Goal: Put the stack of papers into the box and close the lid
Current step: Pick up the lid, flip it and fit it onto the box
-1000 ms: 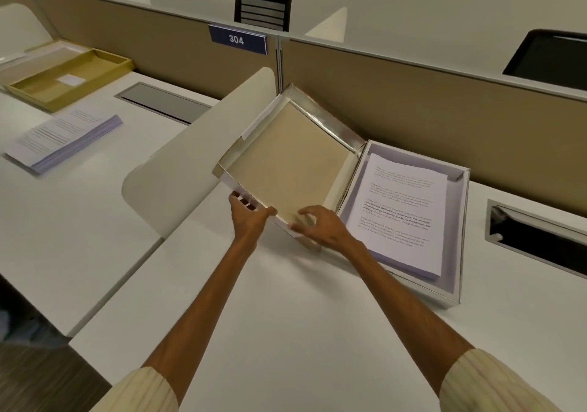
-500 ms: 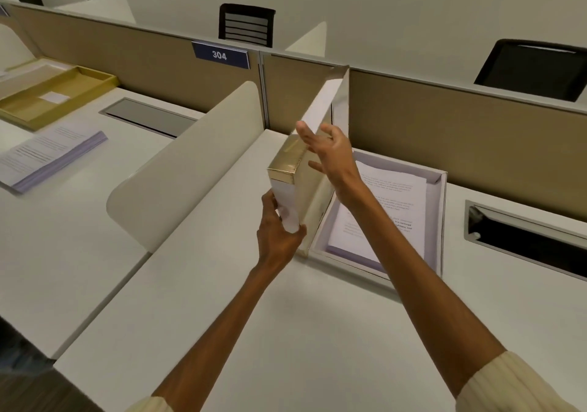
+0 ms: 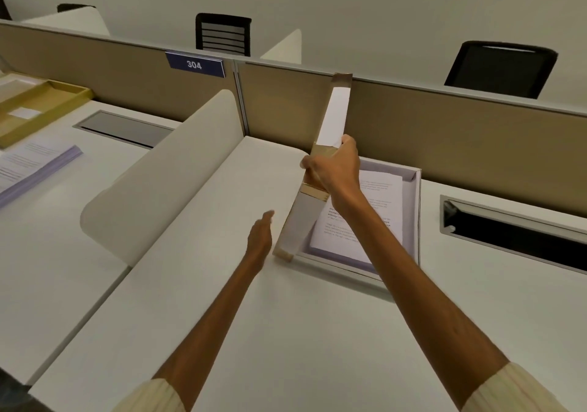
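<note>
Your right hand is wrapped around the near long edge of the lid, fingers curled over it, and the lid stands almost upright on its hinge side along the left wall of the box. Your left hand is free, fingers loosely extended and blurred, just beside the lid's lower white face and not touching it as far as the view shows.

The box sits open on the counter with the stack of papers lying flat inside, printed side up, pale lining showing around it on the far and right sides. The lid hides the stack's left margin.

Behind the box runs the tan partition, close to its far wall. To the right a cable slot is cut into the counter, near but apart from the box. To the left a rounded white divider rises, with a bare strip of counter between it and the lid. Beyond the divider, on the next counter, lie another paper stack and a yellow tray.

Your right hand is directly above the left part of the stack, with your forearm crossing over the box's near wall.
</note>
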